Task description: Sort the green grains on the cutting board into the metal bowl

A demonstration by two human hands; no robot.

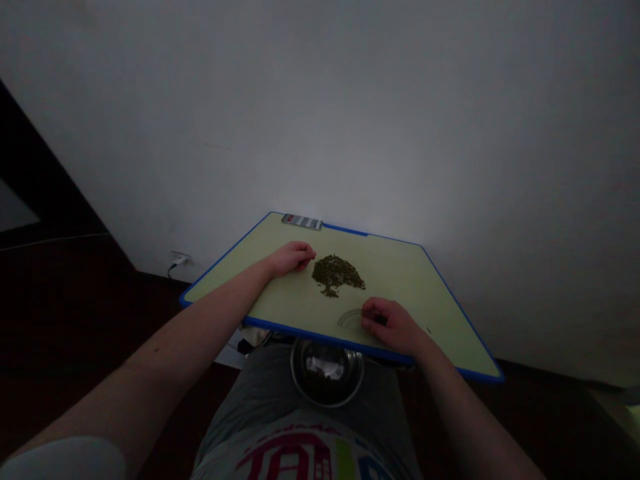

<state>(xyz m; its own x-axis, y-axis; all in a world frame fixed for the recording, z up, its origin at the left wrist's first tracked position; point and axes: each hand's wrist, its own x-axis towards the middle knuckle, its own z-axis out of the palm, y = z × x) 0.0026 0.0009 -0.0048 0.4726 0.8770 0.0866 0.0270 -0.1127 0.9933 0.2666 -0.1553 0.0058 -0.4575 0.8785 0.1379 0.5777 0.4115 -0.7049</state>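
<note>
A loose pile of small greenish-brown seeds or beans (336, 272) lies on the pale yellow tabletop (400, 267). Just left of it rests my left hand (293, 259), fingers curled in and thumb pressed against them near the pile's edge. Closer to the front edge is my right hand (391, 324), its fingers bent toward the thumb; what they hold, if anything, is too small or hidden to tell. A faint curved marking (349, 316) shows on the table beside its fingertips. Below the table edge, a shiny metal bowl (327, 373) sits on my lap.
At the back left edge of the table lies a phone (302, 222) with its screen lit. A blue rim (310, 337) borders the table, which stands against a white wall (350, 120). A plug with a cord (179, 260) is in the wall at left. One dark speck (429, 330) lies right of my right hand.
</note>
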